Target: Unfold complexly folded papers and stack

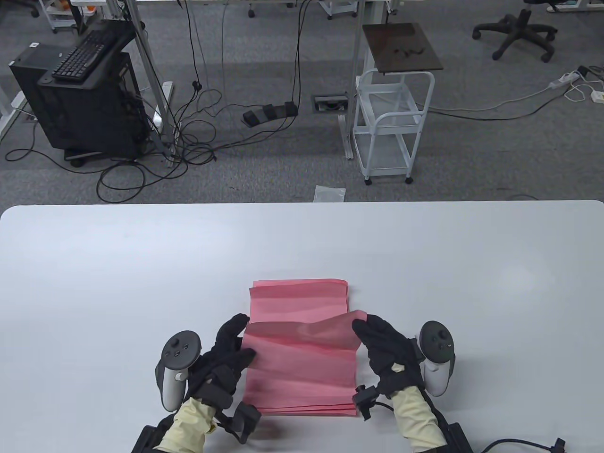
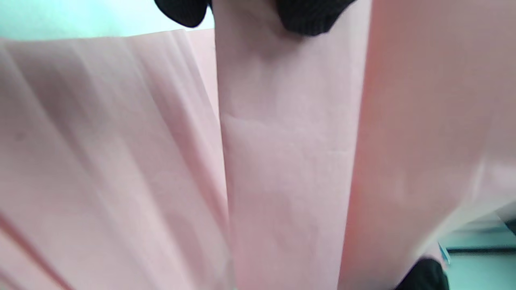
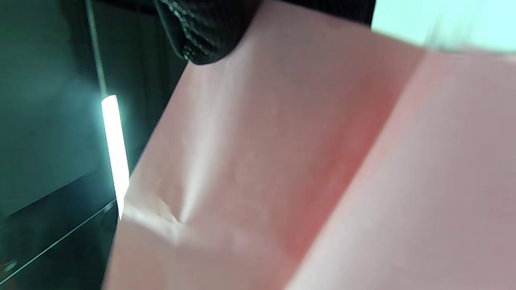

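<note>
Table view: a creased pink paper (image 1: 302,358) lies on the white table (image 1: 94,264) atop a stack of pink sheets (image 1: 300,295). The left hand (image 1: 226,354) pinches its left edge; the right hand (image 1: 384,347) grips the raised right edge.

Left wrist view: black fingertips (image 2: 310,16) press on pink folds.

Right wrist view: a gloved finger (image 3: 201,32) holds the paper's edge.

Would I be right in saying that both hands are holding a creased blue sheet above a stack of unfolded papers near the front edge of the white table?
Not quite: the sheet is pink, not blue, as the table view shows. The rest stands: the left hand and right hand hold its side edges above the pink stack near the front edge of the white table.
</note>
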`<state>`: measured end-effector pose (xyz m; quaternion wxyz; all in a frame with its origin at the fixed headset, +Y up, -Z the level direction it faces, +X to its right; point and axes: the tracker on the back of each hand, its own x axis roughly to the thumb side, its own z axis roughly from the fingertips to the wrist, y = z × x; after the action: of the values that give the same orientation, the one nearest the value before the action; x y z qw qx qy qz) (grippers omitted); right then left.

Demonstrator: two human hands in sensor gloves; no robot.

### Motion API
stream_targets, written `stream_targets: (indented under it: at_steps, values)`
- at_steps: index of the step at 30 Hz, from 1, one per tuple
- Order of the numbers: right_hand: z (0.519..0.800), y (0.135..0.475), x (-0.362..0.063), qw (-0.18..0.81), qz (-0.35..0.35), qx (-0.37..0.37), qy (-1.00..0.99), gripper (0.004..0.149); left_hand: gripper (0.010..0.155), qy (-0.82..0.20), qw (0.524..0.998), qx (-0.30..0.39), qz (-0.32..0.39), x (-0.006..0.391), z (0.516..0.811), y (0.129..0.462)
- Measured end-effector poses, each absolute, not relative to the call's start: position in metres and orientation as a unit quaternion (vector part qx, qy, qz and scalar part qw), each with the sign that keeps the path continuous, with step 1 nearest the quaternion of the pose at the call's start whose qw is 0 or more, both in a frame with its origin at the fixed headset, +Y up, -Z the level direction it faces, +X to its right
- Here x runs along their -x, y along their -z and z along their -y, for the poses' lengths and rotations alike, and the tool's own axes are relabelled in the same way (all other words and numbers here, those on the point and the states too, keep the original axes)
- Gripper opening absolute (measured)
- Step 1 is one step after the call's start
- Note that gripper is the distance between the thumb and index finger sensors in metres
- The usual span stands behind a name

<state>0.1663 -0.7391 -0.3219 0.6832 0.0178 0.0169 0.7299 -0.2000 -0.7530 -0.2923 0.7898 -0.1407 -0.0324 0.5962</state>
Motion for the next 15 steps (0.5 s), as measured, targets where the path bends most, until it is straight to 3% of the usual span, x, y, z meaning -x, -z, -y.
stream_targets:
  at_steps: [3, 8, 10, 12, 15]
  values:
    - [0.737, 0.334, -0.169, 0.655, -0.038, 0.007, -0.755, 0.039, 0.08, -0.573, 0.804, 0.143, 0.063, 0.194, 0.757, 0.284]
    - [0.733, 0.354, -0.167, 0.641, -0.066, 0.028, -0.764, 0.039, 0.082, -0.565, 0.815, 0.088, 0.093, 0.191, 0.752, 0.28]
    - [0.73, 0.36, -0.165, 0.637, -0.075, 0.029, -0.767, 0.039, 0.071, -0.557, 0.821, 0.069, 0.107, 0.193, 0.749, 0.281]
    - [0.726, 0.365, -0.164, 0.626, -0.082, 0.027, -0.775, 0.039, 0.046, -0.553, 0.821, 0.082, 0.114, 0.194, 0.748, 0.281]
    - [0.722, 0.372, -0.163, 0.619, -0.094, 0.018, -0.78, 0.039, 0.033, -0.555, 0.822, 0.069, 0.104, 0.196, 0.748, 0.281]
